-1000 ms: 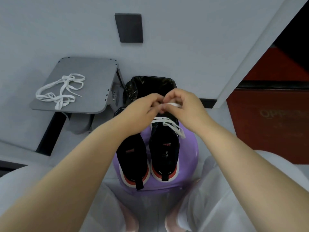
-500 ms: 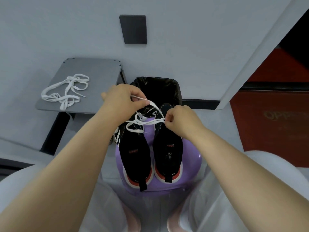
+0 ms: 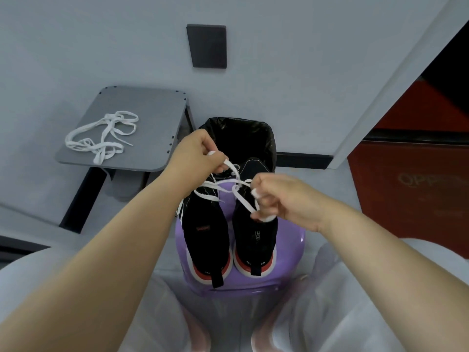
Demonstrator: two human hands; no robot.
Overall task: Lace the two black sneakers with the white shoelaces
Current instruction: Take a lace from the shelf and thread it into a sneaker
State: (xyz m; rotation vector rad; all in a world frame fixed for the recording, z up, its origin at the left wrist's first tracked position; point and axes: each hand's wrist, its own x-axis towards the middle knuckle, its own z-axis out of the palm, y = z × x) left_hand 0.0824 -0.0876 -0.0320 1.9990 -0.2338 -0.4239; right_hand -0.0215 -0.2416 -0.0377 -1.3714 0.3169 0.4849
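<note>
Above the far ends of the two shoes, the left hand (image 3: 196, 154) is curled round one end of a white shoelace (image 3: 220, 185), pinching it between thumb and fingers. The right hand (image 3: 284, 196) pinches the other end, with a turn of lace looped about its fingers. Between the hands the lace crosses itself and sags across the fronts of both shoes; from where I stand I cannot tell which eyelets it passes through. Beneath them the left sneaker (image 3: 205, 232) and the right sneaker (image 3: 256, 229) sit side by side, just touching, heels toward the person, both black with white and red soles. They rest on a glossy purple stool (image 3: 291, 262) set between the person's knees, which are covered in pale cloth. Just beyond the stool stands a bin (image 3: 243, 138) lined with a black bag, its mouth open behind the shoe tips. To the left of the bin is a small grey counter (image 3: 152, 118) on a dark leg, and on it lies the second shoelace (image 3: 101, 135), loose and tangled in a heap. Behind all this rises a pale grey wall with a dark rectangular plate (image 3: 206, 45) fixed to it. Off to the right, past a pale upright frame, a red panel (image 3: 418, 199) fills the corner.
</note>
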